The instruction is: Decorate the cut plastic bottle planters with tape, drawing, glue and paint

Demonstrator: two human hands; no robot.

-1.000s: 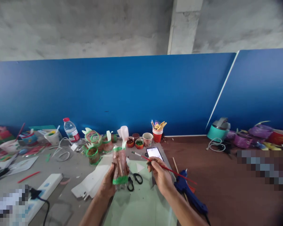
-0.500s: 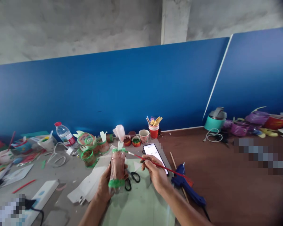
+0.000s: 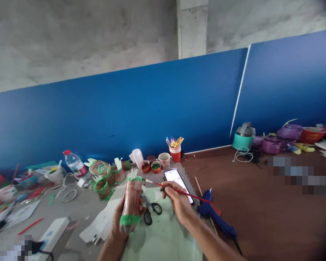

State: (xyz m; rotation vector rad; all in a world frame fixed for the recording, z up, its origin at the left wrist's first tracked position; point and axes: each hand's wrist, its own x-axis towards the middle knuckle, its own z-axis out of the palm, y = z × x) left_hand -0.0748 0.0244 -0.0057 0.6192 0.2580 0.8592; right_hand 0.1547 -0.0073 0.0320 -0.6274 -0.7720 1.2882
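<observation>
My left hand (image 3: 118, 218) is wrapped round a clear plastic bottle (image 3: 132, 200) painted brown, with green bands at its top and base and pale strips sticking up from its top. The bottle leans slightly. In my right hand (image 3: 177, 201) is a thin red paintbrush (image 3: 189, 194), pinched between thumb and fingers. Its tip is at the green upper band; whether it touches is hard to tell. Black-handled scissors (image 3: 151, 210) lie beside the bottle on a pale green sheet (image 3: 163, 239). A lit phone (image 3: 176, 181) lies just beyond my right hand.
A blue glue gun (image 3: 217, 216) lies right of my right forearm. Small paint cups (image 3: 156, 167), a paper cup (image 3: 164, 160) and a red cup of sticks (image 3: 175, 154) stand at the back. Green-and-brown painted pots (image 3: 102, 189) and a water bottle (image 3: 75, 164) are at left.
The bottle tilts more, its base swinging left and down in my left hand. The brush remains by its top band. The camera view has shifted slightly.
</observation>
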